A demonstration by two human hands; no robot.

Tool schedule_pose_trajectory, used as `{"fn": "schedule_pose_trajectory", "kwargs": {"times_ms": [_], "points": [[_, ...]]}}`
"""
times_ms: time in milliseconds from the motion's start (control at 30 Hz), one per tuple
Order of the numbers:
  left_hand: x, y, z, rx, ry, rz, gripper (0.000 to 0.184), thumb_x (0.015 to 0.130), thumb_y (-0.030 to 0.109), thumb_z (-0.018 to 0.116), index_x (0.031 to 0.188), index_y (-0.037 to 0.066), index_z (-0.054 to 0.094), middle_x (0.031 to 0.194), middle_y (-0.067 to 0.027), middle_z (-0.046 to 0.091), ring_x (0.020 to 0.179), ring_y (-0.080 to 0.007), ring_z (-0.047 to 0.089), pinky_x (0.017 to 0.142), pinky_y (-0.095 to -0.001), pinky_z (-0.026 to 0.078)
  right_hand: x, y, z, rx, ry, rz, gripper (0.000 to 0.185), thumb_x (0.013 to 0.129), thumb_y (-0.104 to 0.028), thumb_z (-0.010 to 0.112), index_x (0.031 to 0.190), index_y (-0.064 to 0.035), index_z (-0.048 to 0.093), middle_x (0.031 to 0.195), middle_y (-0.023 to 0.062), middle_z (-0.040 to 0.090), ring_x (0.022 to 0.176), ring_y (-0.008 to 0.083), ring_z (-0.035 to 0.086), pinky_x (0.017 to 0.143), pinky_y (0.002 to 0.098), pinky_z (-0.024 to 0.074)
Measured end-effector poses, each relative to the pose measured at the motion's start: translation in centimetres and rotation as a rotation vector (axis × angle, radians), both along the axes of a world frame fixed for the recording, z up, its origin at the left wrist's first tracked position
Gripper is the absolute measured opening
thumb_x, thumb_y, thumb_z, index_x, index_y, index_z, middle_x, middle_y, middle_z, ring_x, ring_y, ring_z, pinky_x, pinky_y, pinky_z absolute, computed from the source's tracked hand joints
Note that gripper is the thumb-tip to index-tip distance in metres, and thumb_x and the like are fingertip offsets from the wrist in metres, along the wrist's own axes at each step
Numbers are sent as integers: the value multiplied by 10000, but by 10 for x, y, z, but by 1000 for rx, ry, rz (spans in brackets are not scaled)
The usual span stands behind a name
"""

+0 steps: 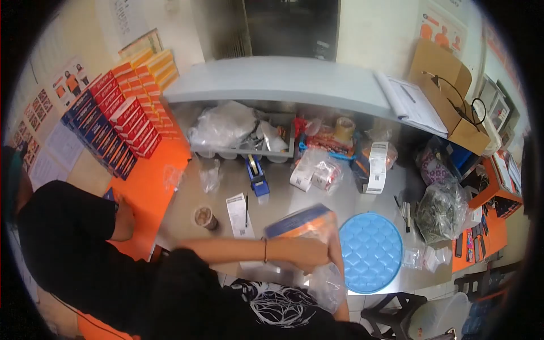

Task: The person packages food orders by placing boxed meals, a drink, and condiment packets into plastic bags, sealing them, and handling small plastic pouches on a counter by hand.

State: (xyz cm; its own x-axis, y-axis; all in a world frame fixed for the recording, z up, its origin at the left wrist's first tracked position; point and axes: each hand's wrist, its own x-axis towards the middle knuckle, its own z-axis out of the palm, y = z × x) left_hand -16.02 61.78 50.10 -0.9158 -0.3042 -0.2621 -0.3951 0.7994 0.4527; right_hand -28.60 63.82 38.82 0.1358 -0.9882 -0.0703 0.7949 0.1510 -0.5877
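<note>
— While your arms reach over the metal surface (229, 180), what do your hands have?

— Your right hand (335, 241) holds the right end of a blue-and-orange box (300, 222), just left of the round blue mat (371, 252). Your left hand (309, 253), with a dark band (265, 250) at its wrist, is bent over the near side of that box.

— Is your left hand gripping it?

— You can't tell; its fingertips are hidden and the picture is blurred. A crumpled clear bag (327, 287) hangs just below your hands.

— And what lies around the box?

— To its left you have a paper slip (237, 214) with a black pen (246, 211) on it, then a cup (204, 217) of brown drink. Farther up, near the middle of the frame, you see a blue tape dispenser (258, 178), in front of a grey tray (277, 152) of plastic bags (226, 124).

— Anyone beside you?

— Yes, a co-worker in black (65, 232) at the left of the frame, one forearm (122, 222) over the orange surface (139, 195), near stacked boxes (127, 122).
</note>
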Motion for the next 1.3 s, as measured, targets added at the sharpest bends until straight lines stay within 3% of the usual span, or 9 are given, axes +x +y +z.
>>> {"fn": "schedule_pose_trajectory", "kwargs": {"times_ms": [100, 267, 333, 600, 833, 1000, 1067, 1200, 1300], "points": [[-6, -19, 0, -33, 191, -132, 226, 619, 148, 669, 770, -18, 639, 731, -160, 650, 700, -312, 639, 665, -449, 497, 17, -25, 6, -11, -105, 179, 552, 933, -327, 502, 1370, -86, 266, 1324, 131, 386, 1139, 277, 461, 936, 455, 436], [46, -88, 7, -50, 465, 332, 222, 744, 187, 592, 914, 56, 650, 763, -138, 657, 670, -316, 644, 584, -405, 506, 50, -14, -18, 132, -115, 399, 521, 926, -331, 503, 1351, -101, 310, 1294, 120, 416, 1136, 281, 463, 933, 475, 434], [62, -75, 20, -692, 631, 290, 158, 721, 213, 622, 805, 80, 607, 664, -73, 614, 597, -250, 611, 516, -363, 481, 36, -9, -25, 143, -165, 356, 509, 923, -333, 503, 1343, -107, 327, 1282, 116, 429, 1136, 283, 464, 932, 483, 433], [19, -54, 46, -696, -6, -224, 214, 663, 250, 630, 762, 67, 577, 634, -77, 605, 542, -279, 601, 516, -395, 491, 9, -12, -18, 177, -134, 345, 465, 912, -339, 504, 1313, -130, 396, 1233, 99, 477, 1132, 289, 467, 927, 515, 430], [82, -100, -26, -822, 863, 120, 231, 630, 248, 633, 573, 59, 513, 500, -82, 474, 443, -304, 507, 462, -408, 424, 9, 16, -70, 189, -481, 523, 516, 885, -363, 531, 1346, -176, 392, 1341, 102, 433, 1216, 329, 411, 972, 614, 349], [57, -65, -23, -837, 382, -171, 181, 624, 237, 622, 640, 59, 594, 612, -58, 565, 570, -220, 583, 532, -340, 455, -12, -75, -27, 172, 40, 338, 454, 925, -399, 488, 1219, -54, 507, 1155, 129, 573, 1045, 277, 557, 924, 427, 447], [55, -65, -30, -413, 21, -307, 212, 627, 244, 622, 647, 33, 611, 769, -139, 618, 721, -273, 613, 607, -393, 469, 10, -113, 0, 4, 613, 326, 386, 945, -355, 477, 1114, -27, 590, 1096, 105, 600, 1016, 207, 579, 894, 369, 477], [76, -59, -120, -382, 660, -176, 190, 634, 206, 617, 637, 15, 611, 798, -186, 609, 771, -296, 602, 677, -398, 464, 109, -186, 0, -837, 1110, 1120, 258, 922, -201, 536, 1090, -17, 604, 1133, 84, 593, 981, 172, 573, 853, 298, 478], [84, -58, -145, -110, 439, 201, 172, 682, 177, 610, 699, 5, 614, 817, -217, 595, 837, -322, 594, 741, -392, 459, 189, -267, 0, -852, 1187, 887, 239, 891, -206, 574, 1020, -14, 636, 982, 117, 651, 869, 198, 616, 781, 316, 483]]}}
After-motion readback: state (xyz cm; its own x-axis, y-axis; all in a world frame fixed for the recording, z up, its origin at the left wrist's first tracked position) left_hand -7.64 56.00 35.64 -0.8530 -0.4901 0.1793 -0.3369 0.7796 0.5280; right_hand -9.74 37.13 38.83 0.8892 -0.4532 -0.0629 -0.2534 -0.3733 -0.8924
